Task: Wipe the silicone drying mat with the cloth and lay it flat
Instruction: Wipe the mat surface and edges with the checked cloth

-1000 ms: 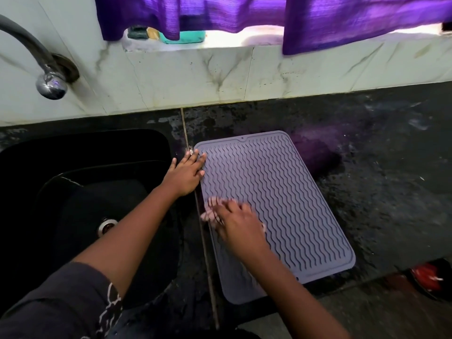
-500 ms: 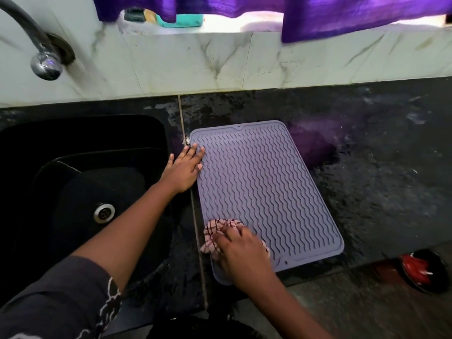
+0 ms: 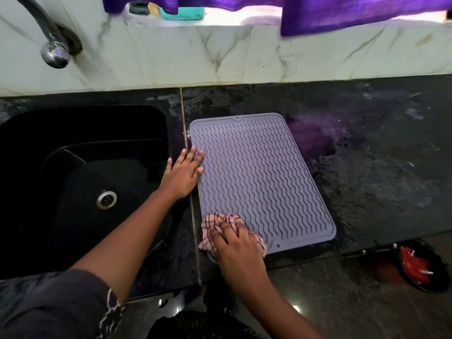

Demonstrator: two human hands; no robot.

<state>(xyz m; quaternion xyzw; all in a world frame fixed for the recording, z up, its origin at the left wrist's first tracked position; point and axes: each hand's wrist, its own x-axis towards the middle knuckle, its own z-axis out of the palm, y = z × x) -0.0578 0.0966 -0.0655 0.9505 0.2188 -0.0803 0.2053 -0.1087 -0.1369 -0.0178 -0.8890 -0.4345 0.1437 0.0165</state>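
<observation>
Silicone mat (image 3: 259,177) laid flat on dark counter (image 3: 371,167), just beside sink (image 3: 80,167), near front edge. Left hand (image 3: 183,173) pressed flat, fingers spread on mat's left edge, nothing grasped. Cloth (image 3: 220,223) bunched under right hand (image 3: 236,245), fingers curled onto it at mat's near-left corner.

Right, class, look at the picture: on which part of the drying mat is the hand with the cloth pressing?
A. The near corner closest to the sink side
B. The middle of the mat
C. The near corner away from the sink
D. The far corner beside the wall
A: the right hand presses the striped cloth onto the mat at its near corner on the sink side.
</observation>
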